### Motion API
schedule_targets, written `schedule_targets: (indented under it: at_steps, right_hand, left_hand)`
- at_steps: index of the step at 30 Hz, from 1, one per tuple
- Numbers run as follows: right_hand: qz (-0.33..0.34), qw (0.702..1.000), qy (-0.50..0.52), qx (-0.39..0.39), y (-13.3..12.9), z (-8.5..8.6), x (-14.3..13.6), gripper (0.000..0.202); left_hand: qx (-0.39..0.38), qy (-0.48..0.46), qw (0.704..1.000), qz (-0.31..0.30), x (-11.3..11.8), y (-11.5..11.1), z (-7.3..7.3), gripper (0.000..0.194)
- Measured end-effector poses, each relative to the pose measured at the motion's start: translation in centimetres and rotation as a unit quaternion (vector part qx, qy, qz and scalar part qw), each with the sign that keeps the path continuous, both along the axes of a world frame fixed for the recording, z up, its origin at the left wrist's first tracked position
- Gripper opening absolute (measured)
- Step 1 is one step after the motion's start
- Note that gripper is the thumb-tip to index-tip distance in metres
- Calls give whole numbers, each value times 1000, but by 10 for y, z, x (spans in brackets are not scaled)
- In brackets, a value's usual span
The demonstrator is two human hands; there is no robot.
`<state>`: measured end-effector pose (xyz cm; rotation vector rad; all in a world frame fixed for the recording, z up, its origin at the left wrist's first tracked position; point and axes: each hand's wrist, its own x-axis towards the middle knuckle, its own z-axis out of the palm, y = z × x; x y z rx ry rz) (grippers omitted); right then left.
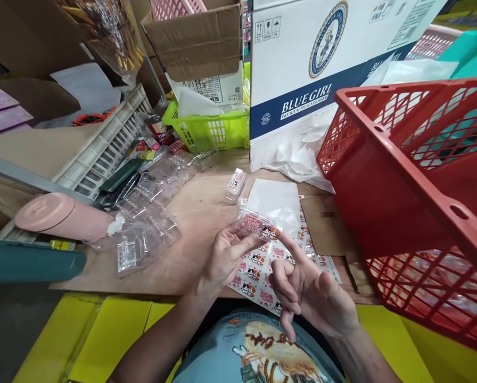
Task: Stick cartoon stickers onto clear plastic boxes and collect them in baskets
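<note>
My left hand (226,256) pinches a clear plastic box (244,217) between thumb and fingers above the table's front part. Pink print and a cat-and-dog sticker (271,231) show at its right side. My right hand (312,292) is turned partly palm up, its index finger stretched to the sticker's edge and the other fingers loosely bent. Whether that fingertip presses on the sticker or only meets it, I cannot tell. Beneath both hands lies a sheet of cat-and-dog stickers (253,274), partly covered by white backing paper (272,196). A small stickered box (236,186) lies behind.
Several clear plastic boxes (142,242) are piled at left beside a pink bottle (63,217). A large red crate (390,175) leans in from the right. Behind stand a green basket (208,127) and a white beer carton (286,69). Cardboard (330,223) lies beside the sheet.
</note>
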<state>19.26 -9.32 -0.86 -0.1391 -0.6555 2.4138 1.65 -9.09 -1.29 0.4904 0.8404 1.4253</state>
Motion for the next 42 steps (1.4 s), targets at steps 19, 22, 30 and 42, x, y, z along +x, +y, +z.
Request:
schedule_targets:
  at_steps: [19,22,30,42]
  right_hand:
    - [4,999,-9,-31,4,-11,-5,79]
    - [5,999,-8,-37,3,-9,-5,80]
    - [3,1000,-9,-30,4,-9,-6,75]
    - [-10,998,-47,-31,5,-12,-9,72]
  left_hand:
    - [9,18,1000,-10,1,2,-6,24]
    - [14,22,1000,-9,0,2,-8,22]
    - [5,24,1000,-7,1,3,-9,22]
    - [7,22,1000,-16,-1,-1,-6,23]
